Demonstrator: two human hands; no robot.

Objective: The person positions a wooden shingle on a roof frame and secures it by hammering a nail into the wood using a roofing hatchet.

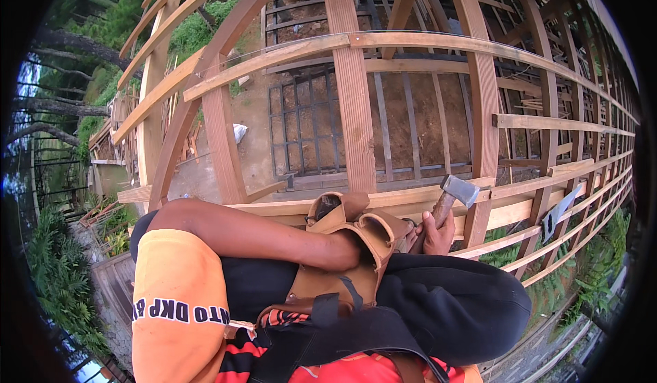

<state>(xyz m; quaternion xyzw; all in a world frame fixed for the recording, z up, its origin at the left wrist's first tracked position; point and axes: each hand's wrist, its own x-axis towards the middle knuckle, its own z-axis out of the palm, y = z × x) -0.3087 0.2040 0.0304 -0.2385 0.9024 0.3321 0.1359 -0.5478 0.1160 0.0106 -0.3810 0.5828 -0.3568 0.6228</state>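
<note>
My left forearm (287, 243) crosses my lap from the left and runs into a tan leather tool pouch (349, 280), which hides the hand and its fingers. The pouch sits between my bent legs, its pockets facing up and away. Beyond its right side, my right hand (441, 236) is closed round the wooden handle of a hatchet (445, 205). The hatchet stands tilted, its grey metal head (460, 190) up, close to a wooden batten. My right forearm is hidden.
Upright timber posts (352, 109) and long horizontal battens (410, 39) form an open frame before me. Far below are dirt ground and a dark metal grid (304, 123). A pale saw-like blade (561, 212) hangs on battens at the right. Trees and plants stand at the left.
</note>
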